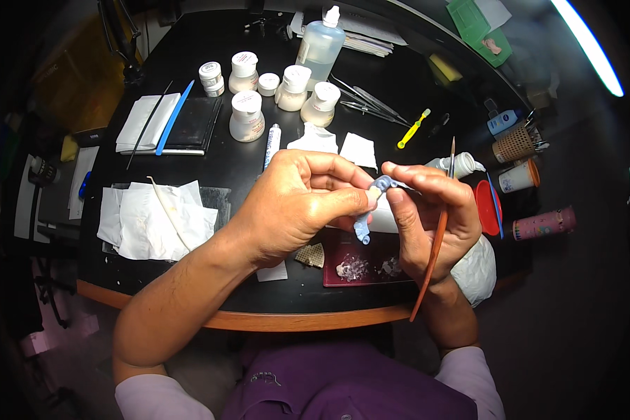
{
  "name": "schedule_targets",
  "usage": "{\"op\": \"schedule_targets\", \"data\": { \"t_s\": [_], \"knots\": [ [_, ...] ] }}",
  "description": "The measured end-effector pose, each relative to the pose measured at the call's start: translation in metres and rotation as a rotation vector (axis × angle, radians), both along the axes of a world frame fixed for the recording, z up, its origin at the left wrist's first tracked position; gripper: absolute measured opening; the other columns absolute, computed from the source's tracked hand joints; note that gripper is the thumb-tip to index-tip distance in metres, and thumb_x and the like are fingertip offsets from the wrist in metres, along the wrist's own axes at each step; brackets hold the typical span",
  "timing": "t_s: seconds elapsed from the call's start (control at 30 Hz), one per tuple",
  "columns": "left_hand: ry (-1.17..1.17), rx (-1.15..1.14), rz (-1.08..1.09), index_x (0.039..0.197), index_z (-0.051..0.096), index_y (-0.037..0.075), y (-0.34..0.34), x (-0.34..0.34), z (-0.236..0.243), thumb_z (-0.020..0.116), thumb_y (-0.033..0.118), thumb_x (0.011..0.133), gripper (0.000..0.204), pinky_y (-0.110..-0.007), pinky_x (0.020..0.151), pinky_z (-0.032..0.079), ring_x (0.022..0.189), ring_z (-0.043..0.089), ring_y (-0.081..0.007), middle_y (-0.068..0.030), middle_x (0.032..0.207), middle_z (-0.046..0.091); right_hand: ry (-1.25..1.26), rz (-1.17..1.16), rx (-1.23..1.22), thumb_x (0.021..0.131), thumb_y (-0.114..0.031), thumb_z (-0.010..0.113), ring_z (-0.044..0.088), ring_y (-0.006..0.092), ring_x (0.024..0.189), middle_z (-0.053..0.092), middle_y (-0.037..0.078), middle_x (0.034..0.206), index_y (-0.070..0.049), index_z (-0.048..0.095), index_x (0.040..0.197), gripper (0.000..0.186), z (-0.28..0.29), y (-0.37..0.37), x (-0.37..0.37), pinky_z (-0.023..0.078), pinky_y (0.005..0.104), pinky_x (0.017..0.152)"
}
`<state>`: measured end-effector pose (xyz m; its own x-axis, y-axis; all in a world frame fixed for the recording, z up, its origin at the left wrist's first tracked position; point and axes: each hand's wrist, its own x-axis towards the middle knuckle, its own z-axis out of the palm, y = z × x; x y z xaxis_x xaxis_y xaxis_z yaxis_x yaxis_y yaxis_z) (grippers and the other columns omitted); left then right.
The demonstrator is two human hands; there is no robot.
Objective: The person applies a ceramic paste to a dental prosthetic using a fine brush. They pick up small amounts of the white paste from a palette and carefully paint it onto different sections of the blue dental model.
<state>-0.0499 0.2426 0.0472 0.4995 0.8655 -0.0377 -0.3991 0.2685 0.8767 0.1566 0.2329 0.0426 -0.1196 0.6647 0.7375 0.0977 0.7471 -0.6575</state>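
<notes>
Over the desk, a small blue dental model (pixel 361 231) with rounded tooth shapes is held up between my two hands. My left hand (pixel 287 206) is closed round it, thumb and fingers pinching a pale, tooth-coloured piece on it. The thumb and fingertips of my right hand (pixel 444 224) meet the model's right end. Tucked between the fingers of that hand is a thin brush (pixel 437 245) with a reddish-brown handle, its dark tip pointing away from me. My fingers hide part of the model.
Below the hands lies a dark red slab (pixel 334 269) with whitish material. White-capped jars (pixel 247 115) and a liquid bottle (pixel 320 49) stand at the back. Tweezers (pixel 371 105) and a yellow toothbrush (pixel 414 128) lie behind my right hand. Tissues (pixel 143 227) lie at left, a red lid (pixel 488 208) at right.
</notes>
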Motion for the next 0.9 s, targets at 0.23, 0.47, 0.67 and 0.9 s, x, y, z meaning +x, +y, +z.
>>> {"op": "schedule_targets", "data": {
  "t_s": [0.23,0.47,0.67,0.9],
  "knots": [
    [0.019,0.046,0.169,0.110,0.069,-0.003,-0.002,0.006,0.000,0.075,0.007,0.094,0.020,-0.024,0.073,0.059,0.085,0.074,-0.0142,-0.0111,0.096,0.075,-0.240,-0.205,-0.182,0.103,-0.004,0.063,0.074,0.0197,0.094,0.074,0.020,0.106,0.004,0.065,0.128,0.026,0.018,-0.001,0.015,0.059,0.0279,0.075],
    [-0.137,-0.124,0.135,0.109,0.068,-0.003,-0.010,0.010,0.003,0.070,0.008,0.096,0.018,-0.025,0.071,0.060,0.084,0.073,-0.0157,-0.0105,0.094,0.073,-0.856,-0.656,0.306,0.083,-0.016,0.078,0.054,0.0299,0.099,0.058,0.013,0.099,-0.003,0.071,0.084,0.015,0.048,-0.009,0.019,0.038,0.0423,0.083],
    [-0.122,-0.175,0.170,0.106,0.069,0.000,-0.014,0.018,0.000,0.069,0.009,0.096,0.014,-0.024,0.068,0.059,0.085,0.072,-0.0147,-0.0101,0.095,0.071,-0.954,-0.621,0.326,0.079,-0.013,0.073,0.056,0.0349,0.119,0.062,0.018,0.124,0.001,0.073,0.095,0.022,0.037,-0.003,0.016,0.034,0.0509,0.102],
    [-0.154,-0.173,0.236,0.106,0.068,-0.004,-0.015,0.017,-0.004,0.072,0.005,0.095,0.015,-0.023,0.067,0.062,0.077,0.072,-0.0126,-0.0110,0.094,0.073,-0.973,-0.632,0.272,0.081,-0.013,0.069,0.053,0.0332,0.131,0.060,0.020,0.138,0.006,0.074,0.110,0.035,0.024,-0.008,0.011,0.025,0.0585,0.112]
  ]
}}
